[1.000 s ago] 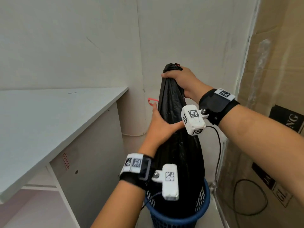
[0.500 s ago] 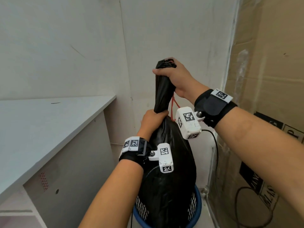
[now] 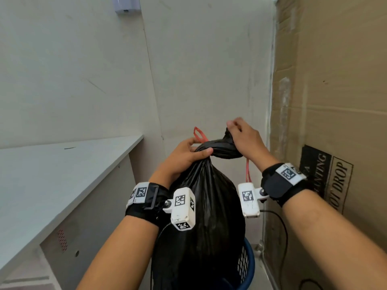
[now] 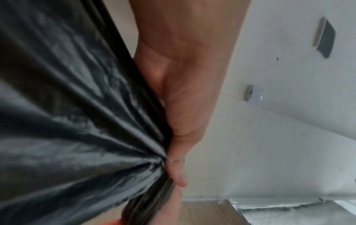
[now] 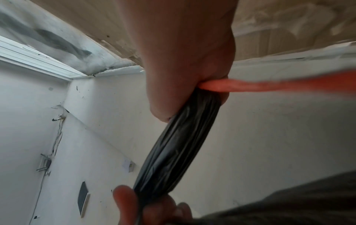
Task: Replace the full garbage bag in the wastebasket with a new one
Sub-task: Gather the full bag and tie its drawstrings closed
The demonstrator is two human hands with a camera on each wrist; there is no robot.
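A full black garbage bag (image 3: 201,218) stands in a blue mesh wastebasket (image 3: 248,266), its body bulging above the rim. My left hand (image 3: 184,158) grips the gathered neck (image 4: 150,172) just above the bulge, thumb across the front. My right hand (image 3: 243,139) holds the twisted top (image 5: 179,146), bent over sideways to the right. A red drawstring (image 3: 199,135) loops up behind the neck, and another red strand (image 3: 248,172) hangs under my right wrist. In the right wrist view the red strand (image 5: 269,85) comes out of my fist.
A white desk (image 3: 52,176) runs along the left, its side panel next to the wastebasket. A tall cardboard box (image 3: 335,122) stands tight on the right, with a black cable (image 3: 282,225) on the floor beside it. White walls meet in the corner behind.
My right hand has come down and swung right, folding the bag's twisted top from upright to nearly level. My left hand still grips the neck. The head view has tilted up.
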